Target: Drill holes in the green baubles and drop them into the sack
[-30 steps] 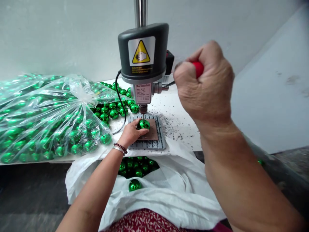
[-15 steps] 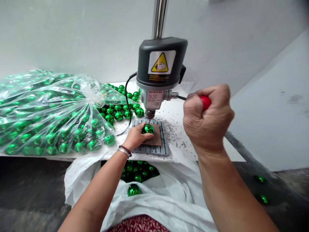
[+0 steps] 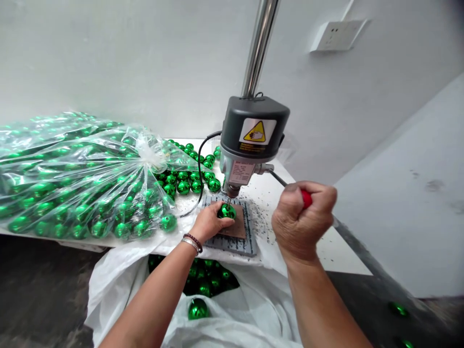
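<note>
My left hand (image 3: 212, 222) grips a shiny green ball (image 3: 227, 211) between thumb and fingers, on a brown board (image 3: 237, 229) that lies on the drill's grey base plate (image 3: 250, 241). Right above the ball is the chuck (image 3: 232, 191) of a small bench drill (image 3: 255, 128), its thin bit meeting the ball's top; how deep it goes I cannot tell. My right hand (image 3: 304, 212) is closed round the red knob (image 3: 306, 198) of the drill's feed lever (image 3: 278, 178).
A clear plastic bag (image 3: 90, 179) full of green balls covers the table's left side. Loose green balls (image 3: 183, 187) lie beside it. Dark shavings dot the white tabletop (image 3: 326, 246). A white sack (image 3: 261, 295) with green balls hangs at the front edge. A black cable (image 3: 201, 169) loops left of the drill.
The view has tilted up and shifted, so the drill and table appear lower. My right hand, on the red knob, has come down relative to the drill head. My left hand keeps the ball beneath the bit.
</note>
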`<state>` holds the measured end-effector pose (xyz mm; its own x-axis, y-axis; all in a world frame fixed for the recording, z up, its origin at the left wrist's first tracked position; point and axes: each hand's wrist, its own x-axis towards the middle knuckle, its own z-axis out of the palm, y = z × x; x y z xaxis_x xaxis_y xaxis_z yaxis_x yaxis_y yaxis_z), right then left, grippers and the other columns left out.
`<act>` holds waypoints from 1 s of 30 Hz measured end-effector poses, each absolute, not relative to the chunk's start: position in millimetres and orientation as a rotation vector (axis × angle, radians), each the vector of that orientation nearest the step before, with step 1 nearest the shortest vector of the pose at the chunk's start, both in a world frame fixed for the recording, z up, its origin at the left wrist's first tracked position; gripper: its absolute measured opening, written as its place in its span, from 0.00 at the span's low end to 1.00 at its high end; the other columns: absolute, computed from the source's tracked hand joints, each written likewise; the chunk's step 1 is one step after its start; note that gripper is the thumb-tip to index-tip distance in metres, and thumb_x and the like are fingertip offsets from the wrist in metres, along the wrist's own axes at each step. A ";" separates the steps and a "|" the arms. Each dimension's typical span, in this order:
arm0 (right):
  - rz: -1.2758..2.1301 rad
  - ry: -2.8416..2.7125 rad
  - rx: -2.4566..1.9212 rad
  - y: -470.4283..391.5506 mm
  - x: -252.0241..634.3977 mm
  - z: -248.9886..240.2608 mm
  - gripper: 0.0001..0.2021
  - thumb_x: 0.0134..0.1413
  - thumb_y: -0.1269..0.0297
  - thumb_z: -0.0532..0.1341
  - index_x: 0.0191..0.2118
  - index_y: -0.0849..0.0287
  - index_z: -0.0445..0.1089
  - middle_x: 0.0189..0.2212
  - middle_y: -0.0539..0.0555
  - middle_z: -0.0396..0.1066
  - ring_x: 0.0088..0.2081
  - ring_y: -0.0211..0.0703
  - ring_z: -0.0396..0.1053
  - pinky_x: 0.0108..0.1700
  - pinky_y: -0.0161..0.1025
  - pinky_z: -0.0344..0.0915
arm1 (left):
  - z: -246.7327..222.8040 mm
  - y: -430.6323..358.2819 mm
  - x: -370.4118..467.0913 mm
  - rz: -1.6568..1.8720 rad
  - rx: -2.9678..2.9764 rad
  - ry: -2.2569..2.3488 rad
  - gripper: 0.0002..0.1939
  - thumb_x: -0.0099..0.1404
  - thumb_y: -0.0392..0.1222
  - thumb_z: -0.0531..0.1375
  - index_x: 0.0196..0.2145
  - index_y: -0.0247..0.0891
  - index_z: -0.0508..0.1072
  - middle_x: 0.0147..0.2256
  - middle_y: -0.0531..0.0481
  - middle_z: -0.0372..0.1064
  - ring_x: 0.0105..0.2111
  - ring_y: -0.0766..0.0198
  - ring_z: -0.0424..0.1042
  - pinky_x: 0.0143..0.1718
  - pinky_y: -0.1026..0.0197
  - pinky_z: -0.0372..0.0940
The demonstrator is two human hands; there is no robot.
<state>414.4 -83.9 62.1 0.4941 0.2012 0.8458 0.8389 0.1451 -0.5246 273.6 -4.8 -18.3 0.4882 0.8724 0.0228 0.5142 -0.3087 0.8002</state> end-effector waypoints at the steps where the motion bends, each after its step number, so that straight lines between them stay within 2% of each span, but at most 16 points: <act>1: -0.591 -0.995 -1.383 -84.5 414.3 57.6 0.07 0.56 0.60 0.54 0.32 0.57 0.61 0.24 0.48 0.65 0.24 0.32 0.62 0.29 0.33 0.60 | -17.6 -5.1 273.4 0.603 1.974 1.138 0.20 0.56 0.44 0.65 0.47 0.40 0.75 0.39 0.49 0.76 0.38 0.58 0.73 0.41 0.61 0.65; 7: -0.575 -1.000 -1.371 -87.0 414.7 44.7 0.09 0.54 0.57 0.55 0.31 0.57 0.61 0.23 0.50 0.65 0.23 0.34 0.62 0.27 0.34 0.60 | -16.9 -4.4 273.2 0.604 1.968 1.105 0.18 0.56 0.44 0.65 0.44 0.39 0.74 0.38 0.50 0.75 0.37 0.59 0.72 0.40 0.61 0.64; 10: -0.539 -0.998 -1.389 -81.0 418.9 73.6 0.10 0.54 0.56 0.54 0.30 0.58 0.62 0.23 0.49 0.65 0.24 0.33 0.61 0.28 0.33 0.59 | -16.5 -3.9 273.9 0.604 1.952 1.100 0.17 0.55 0.43 0.65 0.43 0.39 0.74 0.37 0.51 0.74 0.36 0.60 0.71 0.39 0.61 0.64; 12: -0.454 -1.010 -1.437 -73.6 423.2 102.8 0.11 0.55 0.56 0.54 0.31 0.58 0.63 0.22 0.48 0.63 0.23 0.31 0.57 0.26 0.33 0.56 | -15.5 -5.2 273.2 0.611 1.918 1.106 0.18 0.54 0.43 0.65 0.44 0.39 0.75 0.36 0.51 0.74 0.36 0.60 0.71 0.39 0.61 0.64; 16: -0.288 -1.006 -1.588 -59.3 429.2 148.7 0.08 0.54 0.61 0.57 0.29 0.60 0.62 0.21 0.46 0.61 0.25 0.29 0.53 0.30 0.33 0.53 | -11.7 -14.2 261.6 0.649 1.892 1.065 0.21 0.53 0.41 0.65 0.46 0.38 0.73 0.36 0.52 0.74 0.36 0.61 0.71 0.38 0.62 0.63; 21: -0.305 -0.979 -1.602 -53.7 427.7 155.7 0.07 0.53 0.66 0.57 0.28 0.60 0.59 0.21 0.45 0.58 0.25 0.29 0.51 0.33 0.34 0.52 | -0.7 -33.2 221.2 0.545 1.981 0.931 0.23 0.53 0.41 0.66 0.48 0.38 0.74 0.41 0.49 0.75 0.39 0.59 0.72 0.41 0.61 0.65; 26: -0.336 -0.951 -1.610 -52.5 426.7 151.7 0.06 0.53 0.68 0.57 0.27 0.60 0.58 0.21 0.45 0.57 0.26 0.30 0.52 0.33 0.35 0.52 | 15.6 -36.7 180.6 0.431 2.073 0.925 0.32 0.53 0.47 0.69 0.56 0.40 0.72 0.49 0.44 0.75 0.39 0.58 0.72 0.42 0.58 0.67; 28: -0.345 -0.946 -1.597 -51.7 427.8 151.3 0.06 0.52 0.68 0.57 0.27 0.60 0.58 0.20 0.45 0.56 0.25 0.29 0.52 0.32 0.35 0.52 | 18.9 -24.5 176.4 0.504 2.091 1.030 0.30 0.56 0.49 0.66 0.56 0.39 0.73 0.51 0.41 0.74 0.39 0.57 0.73 0.43 0.57 0.67; 30: -0.333 -0.947 -1.589 -51.2 429.2 150.9 0.06 0.52 0.67 0.57 0.27 0.60 0.59 0.20 0.45 0.56 0.25 0.29 0.51 0.31 0.35 0.52 | 19.3 -2.7 181.6 0.602 2.100 1.218 0.23 0.63 0.47 0.60 0.53 0.37 0.75 0.50 0.40 0.75 0.40 0.56 0.74 0.46 0.55 0.67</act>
<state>429.2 -51.2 150.9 0.6283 0.3863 0.6752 0.7242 0.0267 -0.6891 181.6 -2.7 19.3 0.4684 0.8805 0.0731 0.5926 -0.3745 0.7132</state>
